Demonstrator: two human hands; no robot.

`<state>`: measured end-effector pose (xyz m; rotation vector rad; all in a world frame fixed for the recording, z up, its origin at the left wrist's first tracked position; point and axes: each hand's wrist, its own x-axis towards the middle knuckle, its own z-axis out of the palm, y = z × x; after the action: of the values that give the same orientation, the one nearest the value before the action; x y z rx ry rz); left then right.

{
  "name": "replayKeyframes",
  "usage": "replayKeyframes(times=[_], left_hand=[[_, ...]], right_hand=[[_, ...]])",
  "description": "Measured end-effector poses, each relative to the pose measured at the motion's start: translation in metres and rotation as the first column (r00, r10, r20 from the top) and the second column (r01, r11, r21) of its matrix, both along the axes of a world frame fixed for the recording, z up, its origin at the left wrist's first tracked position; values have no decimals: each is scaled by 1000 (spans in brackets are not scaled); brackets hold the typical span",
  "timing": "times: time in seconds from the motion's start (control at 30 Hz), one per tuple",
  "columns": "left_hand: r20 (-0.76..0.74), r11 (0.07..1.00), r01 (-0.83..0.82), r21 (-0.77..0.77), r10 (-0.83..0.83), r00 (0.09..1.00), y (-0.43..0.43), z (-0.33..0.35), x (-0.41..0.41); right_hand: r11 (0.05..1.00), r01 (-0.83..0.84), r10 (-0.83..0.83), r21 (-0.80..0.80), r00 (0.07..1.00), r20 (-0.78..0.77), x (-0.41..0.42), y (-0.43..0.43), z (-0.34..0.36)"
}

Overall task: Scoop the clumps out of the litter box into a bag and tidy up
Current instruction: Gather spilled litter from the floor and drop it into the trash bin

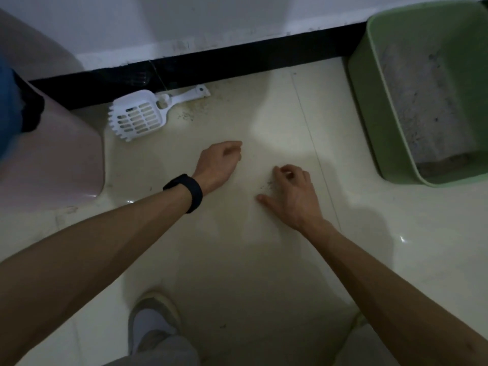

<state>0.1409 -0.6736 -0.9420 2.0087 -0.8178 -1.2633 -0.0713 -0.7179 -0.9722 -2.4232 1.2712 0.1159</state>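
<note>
A green litter box with grey litter stands on the floor at the right, against the wall. A white slotted scoop lies on the floor by the black baseboard, left of centre. My left hand, with a black band on the wrist, hovers low over the tiles with its fingers curled under; what they hold is hidden. My right hand rests on the floor beside a small patch of spilled litter grains, its fingers bent and the thumb spread out.
A pink plastic bin or bag fills the left side, with a blue and black thing on it. More litter dust lies near the scoop's handle. My shoe shows at the bottom.
</note>
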Motion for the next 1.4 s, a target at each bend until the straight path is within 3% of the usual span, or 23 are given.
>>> replayKeyframes(times=[0.07, 0.13, 0.33, 0.5, 0.87, 0.97, 1.2, 1.4], left_hand=[[-230, 982, -164, 93, 182, 956, -3, 3, 2], [-419, 946, -252, 202, 316, 851, -2, 7, 4], [-647, 894, -308, 325, 447, 617, 15, 9, 8], [-690, 879, -339, 335, 474, 547, 19, 9, 17], [-675, 881, -347, 323, 471, 567, 18, 15, 17], [-680, 879, -354, 319, 472, 561, 17, 15, 16], [-700, 876, -372, 306, 472, 536, 14, 13, 20], [-717, 873, -386, 298, 472, 513, 8, 11, 20]], right_hand=[[1000, 24, -25, 5, 996, 84, 4, 6, -4], [998, 61, -55, -33, 983, 175, 6, 10, -7], [992, 105, -84, -70, 965, 249, 10, 8, -11], [996, 86, -81, -22, 982, 169, 10, 9, -8], [989, 54, -62, -135, 997, -54, 24, 27, -6], [993, 51, -56, -108, 997, -43, 27, 25, -4], [988, 141, -150, 70, 978, 148, 11, 2, 8], [995, 79, -84, 56, 993, 81, 2, 3, 11]])
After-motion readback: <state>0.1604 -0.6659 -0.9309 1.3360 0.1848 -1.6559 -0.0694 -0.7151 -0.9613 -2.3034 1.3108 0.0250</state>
